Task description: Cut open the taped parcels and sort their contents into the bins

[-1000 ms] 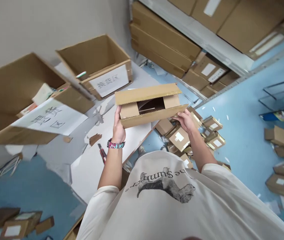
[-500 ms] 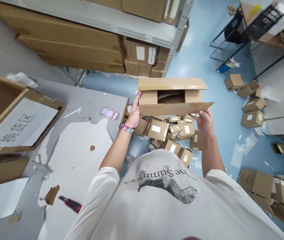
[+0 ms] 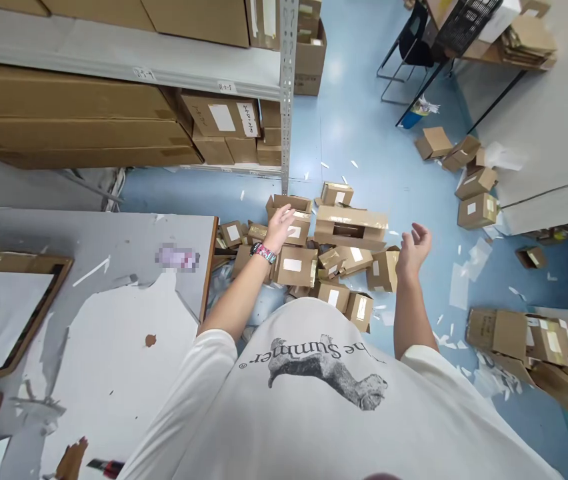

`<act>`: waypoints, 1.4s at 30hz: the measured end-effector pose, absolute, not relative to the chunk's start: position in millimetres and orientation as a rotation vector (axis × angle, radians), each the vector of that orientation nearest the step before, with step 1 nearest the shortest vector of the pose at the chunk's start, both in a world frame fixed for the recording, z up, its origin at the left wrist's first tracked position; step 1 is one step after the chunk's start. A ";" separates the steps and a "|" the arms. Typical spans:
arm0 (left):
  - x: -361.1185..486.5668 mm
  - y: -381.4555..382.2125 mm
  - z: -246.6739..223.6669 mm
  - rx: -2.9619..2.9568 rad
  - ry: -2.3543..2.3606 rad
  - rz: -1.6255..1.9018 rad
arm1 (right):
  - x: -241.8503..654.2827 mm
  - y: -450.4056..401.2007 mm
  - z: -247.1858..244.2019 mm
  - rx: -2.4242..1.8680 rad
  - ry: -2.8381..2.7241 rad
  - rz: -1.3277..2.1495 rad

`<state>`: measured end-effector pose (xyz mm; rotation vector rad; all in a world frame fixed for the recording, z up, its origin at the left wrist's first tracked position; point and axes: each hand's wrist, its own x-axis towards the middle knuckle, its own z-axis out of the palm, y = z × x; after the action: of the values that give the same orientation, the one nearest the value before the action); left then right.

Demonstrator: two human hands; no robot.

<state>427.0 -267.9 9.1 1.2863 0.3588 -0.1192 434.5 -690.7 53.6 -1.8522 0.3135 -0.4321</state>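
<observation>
An open-flapped cardboard box [image 3: 351, 227] is below my hands, over the pile of small boxes; whether it rests on them or is still falling I cannot tell. My left hand [image 3: 281, 230], with a patterned band at the wrist, is to the left of that box, fingers apart and holding nothing. On the other side, my right hand [image 3: 414, 252] is raised with its fingers loosely curled and apart, also without anything in it. Several taped, labelled cardboard boxes [image 3: 296, 265] lie heaped on the floor beneath both hands.
At the left stands a worktable [image 3: 129, 320] with a box cutter [image 3: 107, 467] at its front. A metal shelf [image 3: 244, 70] loaded with cartons rises ahead. More boxes [image 3: 478, 210] line the right wall, a chair [image 3: 411, 43] stands by a desk, and paper scraps [image 3: 459, 287] litter the floor.
Both hands have let go of the open-flapped box, which is now lower, farther from me and over the pile. My view has turned, bringing more of the floor ahead into sight.
</observation>
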 end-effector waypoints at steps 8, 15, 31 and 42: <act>329.6 -194.8 -4.0 1.258 0.615 0.007 | 483.7 -585.2 21.1 -1.765 0.098 -0.120; 211.6 -127.2 -2.1 1.118 0.881 0.342 | 495.5 -407.1 30.8 -1.659 -0.296 0.234; -131.5 -91.0 -8.7 0.648 1.270 1.005 | 255.9 -102.8 31.0 -1.519 -0.955 0.916; -244.2 -202.3 -27.3 0.229 1.566 1.426 | 71.3 -11.9 32.2 -1.330 -1.404 1.424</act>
<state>-244.2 -202.3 -27.3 0.2287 1.5663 1.4259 71.3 -11.9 32.2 -1.3297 -1.4036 1.4239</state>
